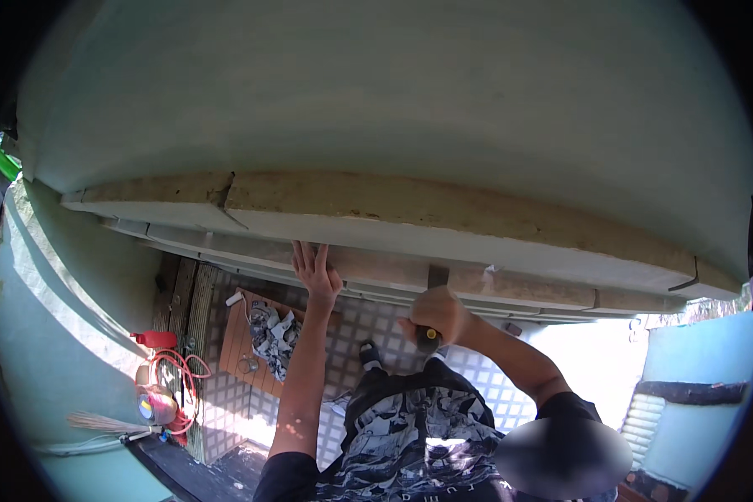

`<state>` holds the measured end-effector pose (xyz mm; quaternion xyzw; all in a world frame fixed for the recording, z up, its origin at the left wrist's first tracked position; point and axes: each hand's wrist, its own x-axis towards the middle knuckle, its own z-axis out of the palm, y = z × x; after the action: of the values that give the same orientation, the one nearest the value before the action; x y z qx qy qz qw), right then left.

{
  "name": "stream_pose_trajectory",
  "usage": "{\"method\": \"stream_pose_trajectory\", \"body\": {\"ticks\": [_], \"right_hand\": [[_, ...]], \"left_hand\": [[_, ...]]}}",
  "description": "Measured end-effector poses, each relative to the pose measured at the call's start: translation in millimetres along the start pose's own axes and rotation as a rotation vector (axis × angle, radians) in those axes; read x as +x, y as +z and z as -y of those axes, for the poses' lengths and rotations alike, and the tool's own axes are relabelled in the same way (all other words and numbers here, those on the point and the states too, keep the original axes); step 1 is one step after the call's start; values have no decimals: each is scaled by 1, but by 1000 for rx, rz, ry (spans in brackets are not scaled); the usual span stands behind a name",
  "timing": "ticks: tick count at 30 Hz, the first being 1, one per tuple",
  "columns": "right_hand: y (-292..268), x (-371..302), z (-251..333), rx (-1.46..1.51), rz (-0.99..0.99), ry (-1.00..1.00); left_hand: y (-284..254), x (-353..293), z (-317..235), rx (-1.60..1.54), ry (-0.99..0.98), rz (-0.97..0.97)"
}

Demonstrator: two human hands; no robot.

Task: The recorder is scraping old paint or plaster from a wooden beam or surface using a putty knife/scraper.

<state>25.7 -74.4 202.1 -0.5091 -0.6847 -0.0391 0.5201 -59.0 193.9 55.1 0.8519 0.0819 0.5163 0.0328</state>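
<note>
My left hand (315, 274) lies against a lower pale ledge (368, 269) with its fingers stretched out and nothing in it. To its right, my right hand (440, 315) is closed round a scraper. The flat, dull metal blade of the scraper (437, 277) points up at the same ledge, and its dark handle ends in a yellow spot below my fist. Whether the blade touches the surface I cannot tell. Above both hands juts a thicker ledge (410, 205) with a brown, worn top edge and cracks at its joints.
On the tiled floor (494, 389) below stands a small wooden table (236, 339) with crumpled patterned cloth (276, 335) and a glass jar (248, 365). At the left are a red hose (197, 376), a broom (100, 422) and wooden planks (197, 309). Blue-green walls close in both sides.
</note>
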Motion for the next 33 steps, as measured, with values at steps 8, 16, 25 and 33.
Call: {"method": "stream_pose_trajectory", "body": {"ticks": [8,16,25,33], "right_hand": [[-8,-12,-10,-56,11,20],[-6,-18,-2,63,0,-59],[-16,-19,-7,-45,46,-1],[-10,-21,1,63,48,-81]], "left_hand": [[0,-5,3,10,-1,-1],[-3,-3,0,27,-22,26],[-7,1,-6,-9,-63,77],[-18,4,-15,-36,-108,139]]}}
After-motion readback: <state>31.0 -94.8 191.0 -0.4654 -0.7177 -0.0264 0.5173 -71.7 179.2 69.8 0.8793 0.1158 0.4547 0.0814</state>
